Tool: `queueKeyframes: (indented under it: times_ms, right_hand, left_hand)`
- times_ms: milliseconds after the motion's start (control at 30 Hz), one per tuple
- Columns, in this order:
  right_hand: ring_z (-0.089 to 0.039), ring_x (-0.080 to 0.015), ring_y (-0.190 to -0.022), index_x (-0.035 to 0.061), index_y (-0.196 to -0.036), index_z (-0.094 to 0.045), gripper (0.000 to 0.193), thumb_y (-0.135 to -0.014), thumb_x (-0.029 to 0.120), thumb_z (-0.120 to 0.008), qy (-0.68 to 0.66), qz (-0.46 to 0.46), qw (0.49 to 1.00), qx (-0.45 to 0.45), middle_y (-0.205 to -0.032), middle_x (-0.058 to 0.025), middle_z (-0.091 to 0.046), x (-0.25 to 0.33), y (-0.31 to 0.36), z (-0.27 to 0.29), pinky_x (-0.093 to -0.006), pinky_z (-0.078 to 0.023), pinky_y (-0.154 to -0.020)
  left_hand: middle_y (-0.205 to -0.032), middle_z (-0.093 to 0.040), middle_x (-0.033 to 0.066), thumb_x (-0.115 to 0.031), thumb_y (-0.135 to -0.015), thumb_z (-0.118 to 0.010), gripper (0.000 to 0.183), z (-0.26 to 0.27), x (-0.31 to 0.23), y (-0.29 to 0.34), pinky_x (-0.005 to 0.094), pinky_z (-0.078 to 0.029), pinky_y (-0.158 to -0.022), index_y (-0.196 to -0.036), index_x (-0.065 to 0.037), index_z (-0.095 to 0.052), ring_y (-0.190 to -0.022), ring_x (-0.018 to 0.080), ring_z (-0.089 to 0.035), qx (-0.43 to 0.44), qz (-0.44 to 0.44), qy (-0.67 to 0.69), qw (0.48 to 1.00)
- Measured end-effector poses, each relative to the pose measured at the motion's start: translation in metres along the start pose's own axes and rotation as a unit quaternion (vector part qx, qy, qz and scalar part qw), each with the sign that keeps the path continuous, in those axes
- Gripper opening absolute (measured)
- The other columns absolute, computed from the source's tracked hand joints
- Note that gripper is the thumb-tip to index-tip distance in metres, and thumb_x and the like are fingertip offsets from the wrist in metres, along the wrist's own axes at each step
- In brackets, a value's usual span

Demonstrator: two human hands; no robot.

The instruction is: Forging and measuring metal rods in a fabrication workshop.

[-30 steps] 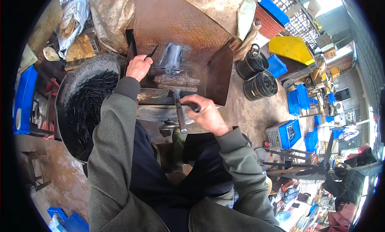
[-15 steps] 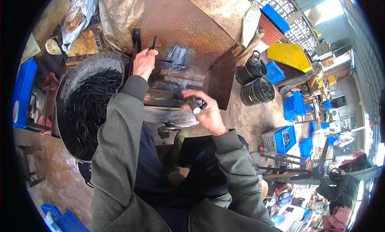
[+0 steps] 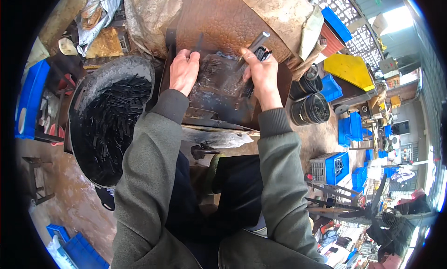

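Observation:
My left hand (image 3: 184, 73) is closed at the left of a rust-brown metal work bay, and a thin dark strip (image 3: 200, 42) stands up blurred from its fingertips. At the right of the bay my right hand (image 3: 266, 80) grips a shiny metal rod (image 3: 259, 41) together with a bundle of black strips (image 3: 249, 88). Rod and strips are tilted. Between the hands lies a wet, dark grey block (image 3: 214, 76), partly smeared by motion. Left of my left forearm, a large worn tub (image 3: 148, 71) holds a heap of black strips (image 3: 118, 115).
Dirty sheeting (image 3: 151, 17) drapes behind the bay. Black buckets (image 3: 311, 108) stand to its right, near a yellow panel (image 3: 347, 71) and a blue crate (image 3: 336, 169). A handwheel (image 3: 203, 151) sits under its front edge, and a fan (image 3: 372, 205) stands at the far right.
My right hand has moved up and right over the bay, and its rod and black strips now show clearly. My left hand stays near the bay's left side. The whole view has shifted slightly.

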State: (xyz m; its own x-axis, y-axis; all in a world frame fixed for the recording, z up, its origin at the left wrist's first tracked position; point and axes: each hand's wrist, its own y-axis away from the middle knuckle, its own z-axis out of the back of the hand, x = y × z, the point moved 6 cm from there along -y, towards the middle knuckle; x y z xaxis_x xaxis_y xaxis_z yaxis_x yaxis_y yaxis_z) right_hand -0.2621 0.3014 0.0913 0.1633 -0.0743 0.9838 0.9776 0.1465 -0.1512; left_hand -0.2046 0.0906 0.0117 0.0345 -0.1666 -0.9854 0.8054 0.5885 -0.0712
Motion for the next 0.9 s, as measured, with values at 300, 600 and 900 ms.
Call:
queueKeyframes:
  times_ms: [300, 600, 900]
  right_hand:
    - [-0.048, -0.0107, -0.041, -0.0007, -0.097, -0.064, 0.017, -0.089, 0.012, -0.073, -0.026, 0.007, 0.999, -0.025, -0.065, -0.0045, -0.061, -0.016, -0.045, -0.009, -0.0283, -0.042, -0.038]
    - [-0.049, -0.0108, -0.042, -0.0014, -0.095, -0.064, 0.017, -0.089, 0.012, -0.074, -0.037, 0.024, 0.998, -0.034, -0.079, -0.0092, -0.07, -0.021, -0.052, -0.01, -0.0285, -0.043, -0.038]
    - [-0.048, -0.0117, -0.039, -0.0008, -0.086, -0.066, 0.016, -0.089, 0.013, -0.074, -0.018, 0.029, 0.999, -0.036, -0.061, -0.0046, -0.06, -0.019, -0.052, -0.011, -0.0286, -0.042, -0.038]
  left_hand:
    - [-0.082, -0.068, 0.0109, -0.023, -0.094, -0.055, 0.027, -0.016, 0.002, -0.001, 0.0338, -0.049, -0.074, -0.095, 0.004, -0.063, -0.077, 0.0191, -0.063, 0.074, -0.027, 0.008, 0.997]
    - [-0.07, -0.064, 0.0114, -0.027, -0.094, -0.055, 0.028, -0.024, 0.004, -0.004, 0.0351, -0.048, -0.067, -0.094, 0.0, -0.065, -0.068, 0.0218, -0.062, 0.09, 0.011, 0.034, 0.995]
    - [-0.066, -0.059, 0.0035, -0.02, -0.096, -0.053, 0.024, -0.024, -0.002, 0.0, 0.0279, -0.045, -0.065, -0.091, 0.001, -0.064, -0.066, 0.0103, -0.056, 0.096, 0.006, 0.038, 0.995]
